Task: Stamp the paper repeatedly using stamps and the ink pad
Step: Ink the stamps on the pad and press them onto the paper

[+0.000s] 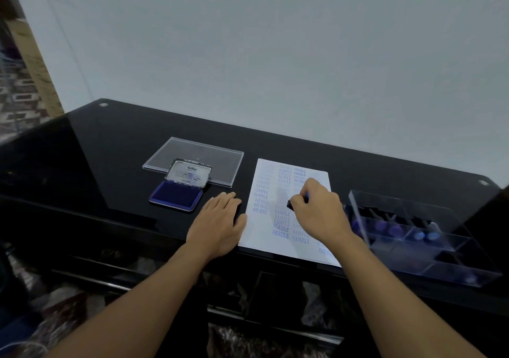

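A white paper (pixel 268 214) lies on the black glass table, covered with blue SAMPLE, FRAGILE and AIR MAIL prints. My right hand (pixel 319 210) is over the middle of the sheet, closed around a dark stamp (pixel 290 204) whose base shows at my fingertips, low over the paper. My left hand (pixel 219 224) lies flat with fingers apart, on the table at the paper's left edge. The open ink pad (pixel 176 195), blue with its lid tipped back, sits to the left of both hands.
A clear plastic lid (pixel 209 151) lies behind the ink pad. A clear compartment box (pixel 440 247) with several blue-handled stamps stands at the right of the paper. The table's front edge runs just under my wrists.
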Demonstrator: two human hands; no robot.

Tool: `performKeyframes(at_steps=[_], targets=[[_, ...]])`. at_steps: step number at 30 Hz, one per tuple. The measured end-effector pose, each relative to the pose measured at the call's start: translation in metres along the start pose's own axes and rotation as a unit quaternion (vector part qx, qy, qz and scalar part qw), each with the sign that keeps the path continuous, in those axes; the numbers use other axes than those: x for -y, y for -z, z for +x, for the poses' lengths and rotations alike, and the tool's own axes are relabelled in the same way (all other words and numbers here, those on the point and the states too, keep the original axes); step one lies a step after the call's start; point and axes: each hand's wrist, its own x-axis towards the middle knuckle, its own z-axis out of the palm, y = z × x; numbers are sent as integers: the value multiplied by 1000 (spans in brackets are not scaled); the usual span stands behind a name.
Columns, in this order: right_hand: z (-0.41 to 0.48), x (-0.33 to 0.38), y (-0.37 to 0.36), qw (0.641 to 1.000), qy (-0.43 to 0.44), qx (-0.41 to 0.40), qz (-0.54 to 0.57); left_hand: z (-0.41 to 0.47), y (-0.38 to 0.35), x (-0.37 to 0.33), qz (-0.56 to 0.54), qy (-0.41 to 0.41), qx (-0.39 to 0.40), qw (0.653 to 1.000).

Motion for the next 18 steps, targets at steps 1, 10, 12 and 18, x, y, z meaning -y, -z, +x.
performKeyframes(at_steps=[1, 10, 12, 18], targets=[[-3, -2, 3, 1000, -4, -1, 6, 0, 1, -1, -9, 5, 4, 1000], [-24, -45, 44, 999, -36, -27, 2, 10, 18, -40, -119, 88, -34, 988], [-28, -57, 54, 998, -53, -39, -6, 9, 14, -59, -116, 61, -41, 990], [-37, -95, 82, 989, -115, -78, -57, 13, 3, -130, -140, -21, 13, 990]])
